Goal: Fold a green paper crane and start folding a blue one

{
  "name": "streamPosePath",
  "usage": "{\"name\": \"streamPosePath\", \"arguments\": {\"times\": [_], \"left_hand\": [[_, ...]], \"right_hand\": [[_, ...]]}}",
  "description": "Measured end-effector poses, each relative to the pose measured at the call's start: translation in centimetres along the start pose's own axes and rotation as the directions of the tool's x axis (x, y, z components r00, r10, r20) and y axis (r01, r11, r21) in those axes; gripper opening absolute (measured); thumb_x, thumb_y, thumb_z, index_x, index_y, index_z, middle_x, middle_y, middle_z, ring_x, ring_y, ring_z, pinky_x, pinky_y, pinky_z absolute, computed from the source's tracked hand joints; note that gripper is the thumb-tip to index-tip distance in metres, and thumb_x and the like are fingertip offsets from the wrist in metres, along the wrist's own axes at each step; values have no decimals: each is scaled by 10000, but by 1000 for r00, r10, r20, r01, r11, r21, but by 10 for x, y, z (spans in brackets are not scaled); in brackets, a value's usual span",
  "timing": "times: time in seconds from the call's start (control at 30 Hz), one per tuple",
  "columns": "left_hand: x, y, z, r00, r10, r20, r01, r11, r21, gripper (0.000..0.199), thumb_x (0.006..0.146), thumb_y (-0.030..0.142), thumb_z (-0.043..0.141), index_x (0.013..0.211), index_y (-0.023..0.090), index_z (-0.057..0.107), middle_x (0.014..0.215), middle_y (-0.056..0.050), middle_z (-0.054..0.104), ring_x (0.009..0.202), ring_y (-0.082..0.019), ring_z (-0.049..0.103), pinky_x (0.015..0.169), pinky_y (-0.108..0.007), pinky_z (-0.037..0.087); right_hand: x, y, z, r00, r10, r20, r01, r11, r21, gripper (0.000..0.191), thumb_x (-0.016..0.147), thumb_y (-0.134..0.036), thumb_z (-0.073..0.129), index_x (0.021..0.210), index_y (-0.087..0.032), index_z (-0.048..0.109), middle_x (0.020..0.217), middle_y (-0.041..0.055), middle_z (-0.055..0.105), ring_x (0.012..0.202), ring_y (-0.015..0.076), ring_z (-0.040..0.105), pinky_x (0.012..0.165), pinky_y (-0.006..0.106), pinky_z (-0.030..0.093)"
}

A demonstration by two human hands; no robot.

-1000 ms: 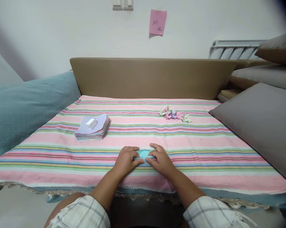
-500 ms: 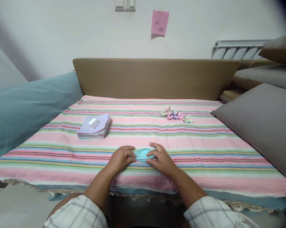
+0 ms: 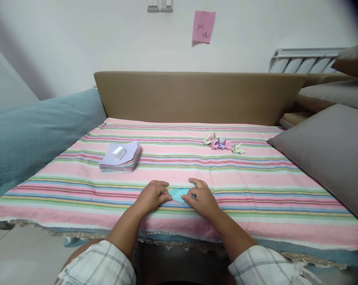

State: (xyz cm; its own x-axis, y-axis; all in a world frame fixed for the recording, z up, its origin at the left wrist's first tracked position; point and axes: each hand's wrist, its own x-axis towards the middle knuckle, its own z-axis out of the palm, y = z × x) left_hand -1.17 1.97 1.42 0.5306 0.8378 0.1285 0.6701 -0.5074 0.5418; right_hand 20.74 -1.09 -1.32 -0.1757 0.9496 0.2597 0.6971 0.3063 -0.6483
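Observation:
A small folded sheet of light blue paper (image 3: 177,194) lies between my two hands, just above the striped cloth (image 3: 179,170). My left hand (image 3: 153,196) pinches its left end between thumb and fingers. At the right end, my right hand (image 3: 201,198) grips the paper with thumb and index finger, the other fingers curled or lifted. Both hands partly cover the paper's ends, so its full outline is hidden.
On the left sits a stack of coloured paper (image 3: 121,160) with a white block (image 3: 119,152) on top. Several folded paper cranes (image 3: 222,143) lie at the back right. A grey cushion (image 3: 324,138) leans at the right, and a brown panel (image 3: 197,97) stands behind.
The blue paper now looks flatter and narrower, its creased upper flap no longer raised. My right thumb has shifted left along it. The view has moved slightly.

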Motion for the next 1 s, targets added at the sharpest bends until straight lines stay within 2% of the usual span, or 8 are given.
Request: {"name": "streamPosePath", "arguments": {"times": [0.17, 0.23, 0.4, 0.53, 0.7, 1.0], "left_hand": [[0, 7, 3, 998, -9, -69, 15, 995, 94, 167, 729, 267, 657, 576, 203, 636, 859, -52, 703, 1040, -229, 583, 845, -341, 438], [1, 7, 5, 997, 8, -73, 2, 990, 142, 159, 722, 256, 662, 579, 196, 624, 929, -66, 695, 1033, -236, 585, 855, -355, 438], [1, 5, 8, 997, 54, -61, -39, 972, 233, 174, 731, 256, 656, 575, 199, 605, 902, -53, 691, 1001, -235, 593, 841, -357, 450], [1, 2, 11, 996, 72, -61, -50, 950, 307, 159, 719, 275, 678, 592, 199, 620, 991, -58, 682, 979, -232, 598, 832, -361, 454], [0, 0, 13, 994, 77, -73, -52, 954, 297, 169, 727, 285, 680, 594, 197, 623, 980, -68, 686, 991, -240, 593, 843, -374, 452], [1, 0, 13, 996, 63, -64, -41, 952, 303, 181, 728, 294, 682, 592, 190, 625, 1025, -81, 674, 989, -246, 589, 845, -379, 441]], "right_hand": [[0, -1, 5, 1000, -9, -22, 7, 997, -82, 172, 738, -359, 651, 653, -209, 668, 1233, 101, 529, 1149, 281, 443, 947, 449, 378], [-1, -3, 4, 1000, -8, -26, 5, 993, -115, 166, 741, -348, 652, 653, -207, 662, 1229, 106, 536, 1138, 287, 452, 934, 451, 388], [-3, -8, 4, 998, -36, -41, 29, 987, -157, 163, 759, -322, 637, 645, -206, 645, 1215, 106, 549, 1113, 294, 467, 915, 459, 400], [-5, -7, 7, 994, -86, -61, 71, 975, -211, 165, 766, -328, 640, 649, -212, 627, 1200, 98, 556, 1087, 288, 481, 897, 453, 408], [-8, -4, 12, 986, -135, -94, 107, 962, -252, 145, 782, -325, 628, 691, -213, 614, 1210, 102, 539, 1098, 284, 469, 896, 443, 406], [-9, -6, 7, 990, -122, -66, 104, 968, -227, 176, 814, -329, 583, 684, -214, 608, 1223, 100, 521, 1094, 281, 464, 883, 449, 414]]}}
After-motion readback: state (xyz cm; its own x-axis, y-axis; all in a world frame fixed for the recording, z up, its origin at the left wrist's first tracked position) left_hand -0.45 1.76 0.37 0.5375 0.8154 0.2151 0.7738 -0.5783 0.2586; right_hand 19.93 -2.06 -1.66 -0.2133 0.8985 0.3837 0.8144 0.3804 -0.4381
